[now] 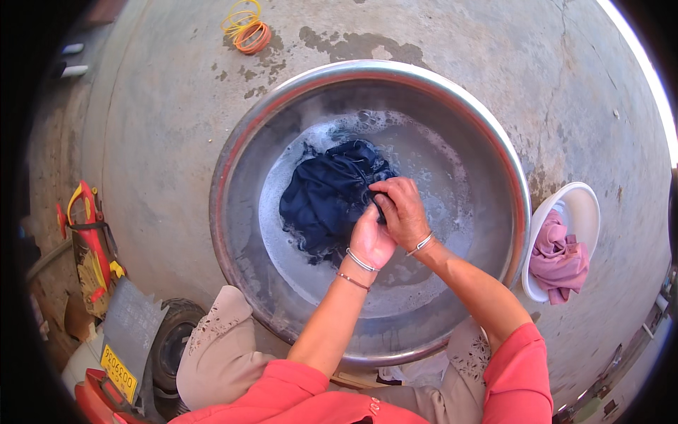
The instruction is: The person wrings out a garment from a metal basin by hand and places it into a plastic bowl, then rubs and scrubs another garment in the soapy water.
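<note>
A dark navy cloth garment (331, 196) lies bunched and soaked in a large round metal basin (484, 175). Soapy water (424, 286) with white foam surrounds it. My left hand (373, 238) is palm up at the garment's right edge, with a fold of the cloth at its fingers. Pinching the same fold from above is my right hand (402, 209), its thumb and forefinger closed on the fabric. Both hands are close together above the water, and the fingertips of the left are partly hidden behind the cloth and the right hand.
Right of the basin, a white plastic tub (585, 212) holds a pink cloth (559, 257). A yellow and orange coil (251, 34) lies on the concrete floor beyond the basin. At left stand a wheel (175, 339) of a vehicle and a red-yellow handled tool (92, 233).
</note>
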Demonstrator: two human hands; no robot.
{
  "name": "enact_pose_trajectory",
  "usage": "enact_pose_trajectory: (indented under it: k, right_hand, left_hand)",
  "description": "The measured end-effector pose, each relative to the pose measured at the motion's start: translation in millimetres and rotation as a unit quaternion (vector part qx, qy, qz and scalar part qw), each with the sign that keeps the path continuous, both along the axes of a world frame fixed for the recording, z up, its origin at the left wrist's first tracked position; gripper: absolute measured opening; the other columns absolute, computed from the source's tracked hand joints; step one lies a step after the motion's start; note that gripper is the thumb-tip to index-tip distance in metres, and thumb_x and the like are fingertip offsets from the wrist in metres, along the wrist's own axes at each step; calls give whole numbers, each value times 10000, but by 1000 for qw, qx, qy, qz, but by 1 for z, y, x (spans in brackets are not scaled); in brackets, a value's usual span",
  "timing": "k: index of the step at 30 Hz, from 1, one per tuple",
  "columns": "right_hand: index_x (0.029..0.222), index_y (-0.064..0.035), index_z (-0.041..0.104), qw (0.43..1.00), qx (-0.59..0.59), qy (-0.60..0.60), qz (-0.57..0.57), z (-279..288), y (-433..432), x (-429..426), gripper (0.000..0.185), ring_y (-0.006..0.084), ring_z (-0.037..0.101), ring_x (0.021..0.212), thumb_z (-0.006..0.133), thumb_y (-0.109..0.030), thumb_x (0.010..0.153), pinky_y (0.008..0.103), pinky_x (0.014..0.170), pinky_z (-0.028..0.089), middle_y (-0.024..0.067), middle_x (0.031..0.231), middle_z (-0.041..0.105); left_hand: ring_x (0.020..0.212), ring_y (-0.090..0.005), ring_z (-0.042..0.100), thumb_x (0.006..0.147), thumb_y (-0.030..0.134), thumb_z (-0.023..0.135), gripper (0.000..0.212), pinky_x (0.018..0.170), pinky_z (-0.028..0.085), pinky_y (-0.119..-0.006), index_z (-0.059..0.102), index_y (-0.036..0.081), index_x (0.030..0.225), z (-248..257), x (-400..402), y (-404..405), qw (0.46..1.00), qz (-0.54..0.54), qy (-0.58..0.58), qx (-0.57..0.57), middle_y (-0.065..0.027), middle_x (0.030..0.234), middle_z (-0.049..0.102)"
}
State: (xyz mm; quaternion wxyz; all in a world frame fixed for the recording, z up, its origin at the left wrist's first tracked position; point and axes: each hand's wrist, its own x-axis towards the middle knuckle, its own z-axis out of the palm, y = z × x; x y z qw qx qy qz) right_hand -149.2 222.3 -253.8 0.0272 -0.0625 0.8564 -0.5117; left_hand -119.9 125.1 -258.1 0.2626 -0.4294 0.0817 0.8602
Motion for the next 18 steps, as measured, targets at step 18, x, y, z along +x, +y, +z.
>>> enact_pose_trajectory:
  k: [18]
  right_hand:
    - [930,-58,621,993,-68,-48,84,54,-30,28,241,305,537,973,683,-23,700,400,874,426,126,989,591]
  left_hand:
    - [1129,-268,504,873,524,517,623,1041,359,-429,468,-9,1192,-15,-19,-36,993,-33,86,78,-142,1252,517]
